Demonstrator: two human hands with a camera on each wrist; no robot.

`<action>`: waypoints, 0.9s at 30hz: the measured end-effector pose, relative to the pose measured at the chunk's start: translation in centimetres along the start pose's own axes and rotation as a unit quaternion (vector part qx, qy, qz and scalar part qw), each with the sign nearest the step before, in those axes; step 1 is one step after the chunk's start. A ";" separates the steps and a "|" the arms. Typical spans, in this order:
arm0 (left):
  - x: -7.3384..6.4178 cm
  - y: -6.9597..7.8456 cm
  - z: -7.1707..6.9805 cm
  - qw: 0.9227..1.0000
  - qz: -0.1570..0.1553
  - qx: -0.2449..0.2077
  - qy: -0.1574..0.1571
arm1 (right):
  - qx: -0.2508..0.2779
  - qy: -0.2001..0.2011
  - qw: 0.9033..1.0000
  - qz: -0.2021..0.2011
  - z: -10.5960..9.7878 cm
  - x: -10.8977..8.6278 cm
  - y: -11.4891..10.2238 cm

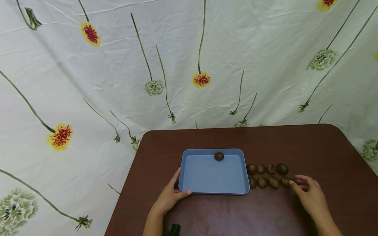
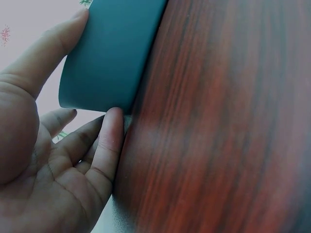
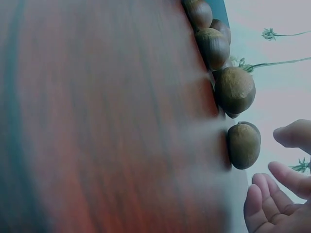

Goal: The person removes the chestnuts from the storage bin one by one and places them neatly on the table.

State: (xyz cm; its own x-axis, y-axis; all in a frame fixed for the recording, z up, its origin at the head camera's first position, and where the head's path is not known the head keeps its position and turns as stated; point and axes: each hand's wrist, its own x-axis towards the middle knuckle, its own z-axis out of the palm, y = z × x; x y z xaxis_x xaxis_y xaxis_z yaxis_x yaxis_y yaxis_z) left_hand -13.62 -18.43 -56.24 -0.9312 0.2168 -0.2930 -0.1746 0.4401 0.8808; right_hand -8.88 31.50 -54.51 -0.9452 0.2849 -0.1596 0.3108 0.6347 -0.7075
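My left hand [image 1: 168, 197] holds the near left corner of a shallow blue tray [image 1: 214, 173], its thumb along the front side and its fingers at the left side. The left wrist view shows the thumb and a fingertip against the tray's outer wall [image 2: 109, 58]. One round brown chestnut [image 1: 219, 156] lies inside, by the far rim. Right of the tray, several more chestnuts stand in two rows. My right hand [image 1: 308, 193] is at the right end of the near row, beside the last chestnut [image 3: 244, 145]. Its fingers are loosely bent, and a gap to that nut shows in the right wrist view.
The far row of chestnuts [image 1: 271, 169] runs beside the tray's right side. A dark object [image 1: 172, 230] shows at the bottom edge, near my left forearm. Behind the brown table [image 1: 307, 141] hangs a white cloth [image 1: 118, 65] printed with flowers.
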 end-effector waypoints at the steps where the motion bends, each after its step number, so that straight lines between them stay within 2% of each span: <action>1: 0.0 0.0 0.0 1.000 0.000 0.000 0.000 | 0.001 0.007 1.000 -0.001 0.0 0.0 0.0; 10: 0.0 0.1 -0.1 1.000 0.000 0.000 -0.002 | 0.023 0.047 0.998 -0.022 0.0 -0.4 -1.0; 15: 0.0 0.0 0.0 1.000 0.000 -0.001 -0.002 | 0.033 0.048 0.997 -0.056 0.2 -0.6 -1.7; 27: -0.1 0.2 0.0 1.000 0.000 -0.001 -0.002 | 0.054 0.022 0.990 -0.127 1.2 -0.9 -3.7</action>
State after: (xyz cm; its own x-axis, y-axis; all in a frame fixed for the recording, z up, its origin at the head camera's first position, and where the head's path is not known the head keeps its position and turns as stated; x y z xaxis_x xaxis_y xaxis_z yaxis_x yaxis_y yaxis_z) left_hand -13.56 -18.35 -55.99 -0.9298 0.2202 -0.2948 -0.1759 0.4378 0.8817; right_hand -9.25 28.05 -52.56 -0.9854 0.1585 0.0619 0.0485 0.6100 -0.7909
